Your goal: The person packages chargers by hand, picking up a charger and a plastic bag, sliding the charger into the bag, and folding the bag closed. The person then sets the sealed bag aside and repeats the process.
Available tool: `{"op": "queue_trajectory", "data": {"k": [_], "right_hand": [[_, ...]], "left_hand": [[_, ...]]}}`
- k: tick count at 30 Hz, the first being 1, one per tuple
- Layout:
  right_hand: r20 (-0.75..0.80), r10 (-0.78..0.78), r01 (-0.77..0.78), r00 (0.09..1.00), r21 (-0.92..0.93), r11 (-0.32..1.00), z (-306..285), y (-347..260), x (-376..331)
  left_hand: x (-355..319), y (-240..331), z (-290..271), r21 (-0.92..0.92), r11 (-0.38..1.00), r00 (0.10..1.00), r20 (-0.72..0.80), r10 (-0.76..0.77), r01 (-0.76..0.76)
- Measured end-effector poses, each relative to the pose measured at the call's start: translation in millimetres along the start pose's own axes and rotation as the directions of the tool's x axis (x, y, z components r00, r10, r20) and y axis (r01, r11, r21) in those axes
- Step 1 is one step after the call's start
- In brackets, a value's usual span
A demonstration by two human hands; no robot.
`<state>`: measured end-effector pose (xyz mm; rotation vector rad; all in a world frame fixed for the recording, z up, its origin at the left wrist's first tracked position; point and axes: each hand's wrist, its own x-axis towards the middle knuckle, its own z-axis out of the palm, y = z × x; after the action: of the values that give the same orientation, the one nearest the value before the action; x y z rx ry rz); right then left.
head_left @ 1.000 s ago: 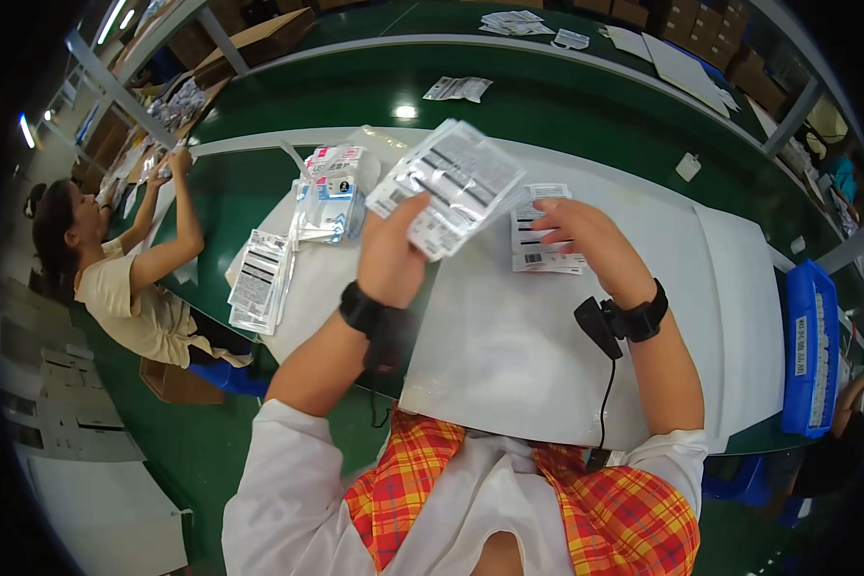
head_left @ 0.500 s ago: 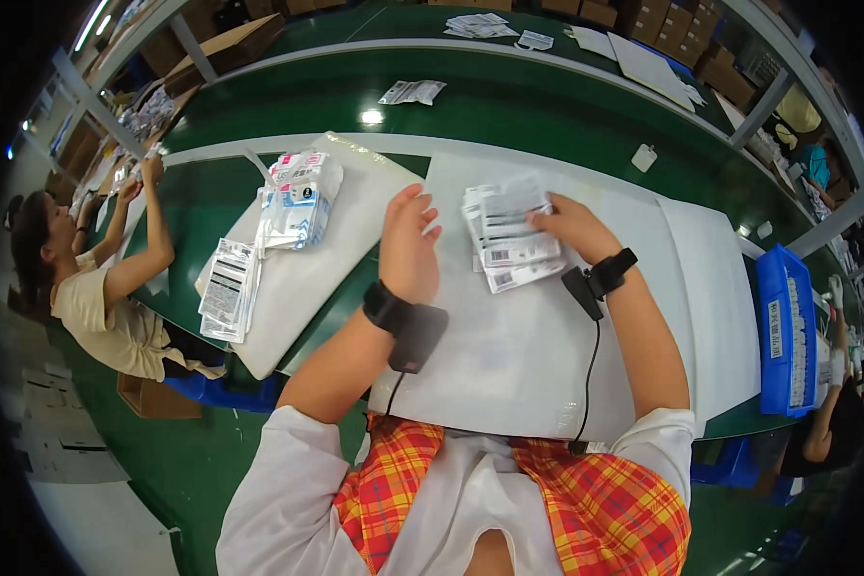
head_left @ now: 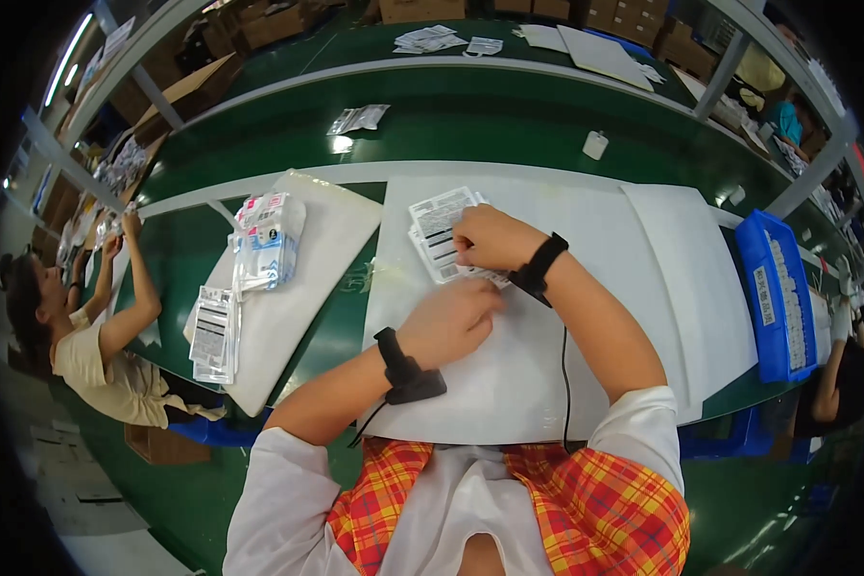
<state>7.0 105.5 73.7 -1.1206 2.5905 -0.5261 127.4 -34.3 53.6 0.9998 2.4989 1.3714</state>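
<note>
A small stack of white printed pouches (head_left: 442,230) lies on the white sheet (head_left: 586,326) before me, partly covered by my hands. My right hand (head_left: 497,238) is over the stack's right part, its fingers bent and closed on the pouches. Just below, near the stack's front edge, my left hand (head_left: 451,317) has its fingers curled in; their tips are blurred and hidden, so what they hold does not show. To the left sit a bundle of pink, white and blue packs (head_left: 267,242) and another pile of printed pouches (head_left: 215,331).
Silver pouches (head_left: 360,119) and a small white tag-shaped thing (head_left: 595,145) lie on the green surface beyond. A blue bin (head_left: 773,293) stands at the right edge. Another person (head_left: 106,326) works at the left. Cords hang from both my wristbands.
My left hand has come down and right, from raised and spread to curled beside the stack. The right hand has moved left across the pouches, turning inward. The view has shifted slightly.
</note>
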Motion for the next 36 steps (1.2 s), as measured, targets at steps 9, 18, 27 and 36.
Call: {"op": "queue_trajectory", "data": {"k": [9,18,27,36], "right_hand": [[0.004,-0.083,0.082,0.997,-0.164,0.983,-8,-8,9],[-0.292,0.128,-0.105,0.948,0.091,0.99,-38,71,-88],[-0.106,0.132,-0.113,0.986,0.172,0.979,3,81,-127],[0.139,-0.193,0.175,0.971,0.136,0.975,-19,59,-230]], "left_hand": [[11,-12,-11,0.272,0.962,0.998,-0.046,0.032,-0.019],[71,16,-11,0.169,0.981,0.967,-0.217,0.133,-0.097],[181,-31,18,0.399,0.917,0.903,0.392,-0.178,0.008],[157,9,34,0.723,0.678,0.911,0.359,-0.204,-0.133]]}}
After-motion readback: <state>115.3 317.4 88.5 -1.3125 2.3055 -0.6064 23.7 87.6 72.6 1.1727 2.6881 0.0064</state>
